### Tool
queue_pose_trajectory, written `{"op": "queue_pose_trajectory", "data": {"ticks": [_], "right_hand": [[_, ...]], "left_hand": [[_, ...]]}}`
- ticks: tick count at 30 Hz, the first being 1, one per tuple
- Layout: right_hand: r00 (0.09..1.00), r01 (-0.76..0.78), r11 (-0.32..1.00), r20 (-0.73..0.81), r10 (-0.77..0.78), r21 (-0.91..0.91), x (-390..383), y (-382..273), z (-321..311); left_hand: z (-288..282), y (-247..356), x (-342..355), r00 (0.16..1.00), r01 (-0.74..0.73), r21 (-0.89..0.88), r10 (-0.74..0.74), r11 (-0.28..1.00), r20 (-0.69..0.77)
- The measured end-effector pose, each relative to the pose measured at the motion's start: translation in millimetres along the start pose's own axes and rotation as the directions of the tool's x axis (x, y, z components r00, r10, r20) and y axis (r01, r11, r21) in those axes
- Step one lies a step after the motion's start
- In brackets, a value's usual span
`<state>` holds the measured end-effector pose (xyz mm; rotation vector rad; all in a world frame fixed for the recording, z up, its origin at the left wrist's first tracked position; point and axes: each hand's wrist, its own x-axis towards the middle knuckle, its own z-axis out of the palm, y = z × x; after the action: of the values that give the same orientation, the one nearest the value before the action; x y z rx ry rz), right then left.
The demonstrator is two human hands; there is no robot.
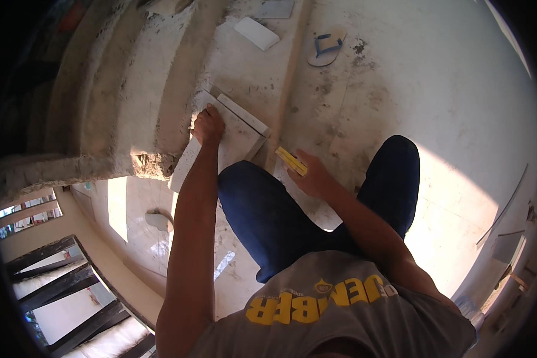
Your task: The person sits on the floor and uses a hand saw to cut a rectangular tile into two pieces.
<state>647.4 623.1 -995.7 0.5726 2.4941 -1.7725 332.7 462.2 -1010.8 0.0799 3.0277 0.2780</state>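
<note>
At the tile's far left corner, my left hand [209, 125] is closed, its fingers curled at the edge; the fingertips are partly hidden. The pale tile [235, 138] lies tilted on the step beside my left knee. A narrow pale strip [243, 114] lies along its far edge, with a dark gap between them. In my right hand [310, 174], held just right of the tile and above the floor, is a folded yellow folding rule [292, 161]. My fingers are wrapped round its near end.
Concrete steps [119, 89] rise on the left, with a broken edge [152, 164]. White tile pieces [256, 33] lie farther off, near a sandal [326, 51] with blue straps. A grey rounded object [158, 221] rests on the floor left of my forearm. A barred window [71, 292] stands lower left.
</note>
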Motion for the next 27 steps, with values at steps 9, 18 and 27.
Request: {"op": "queue_pose_trajectory", "data": {"ticks": [9, 18, 27], "right_hand": [[0.997, 0.065, 0.998, -0.035, -0.065, 0.007, -21.8, 17.8, -12.0], [0.999, 0.016, 0.999, -0.047, -0.014, 0.031, -62.6, 6.6, -22.1], [0.989, 0.118, 0.992, -0.088, -0.122, -0.05, 20.7, 12.9, 1.8]], "left_hand": [[1.7, 2.6, -7.5, 0.999, -0.018, -0.009, 0.017, 1.0, -0.03], [7.9, -6.8, -1.7, 0.999, 0.029, 0.05, -0.028, 0.998, -0.03], [10.6, -3.2, 0.1, 0.998, -0.024, 0.037, 0.026, 0.999, -0.056]]}}
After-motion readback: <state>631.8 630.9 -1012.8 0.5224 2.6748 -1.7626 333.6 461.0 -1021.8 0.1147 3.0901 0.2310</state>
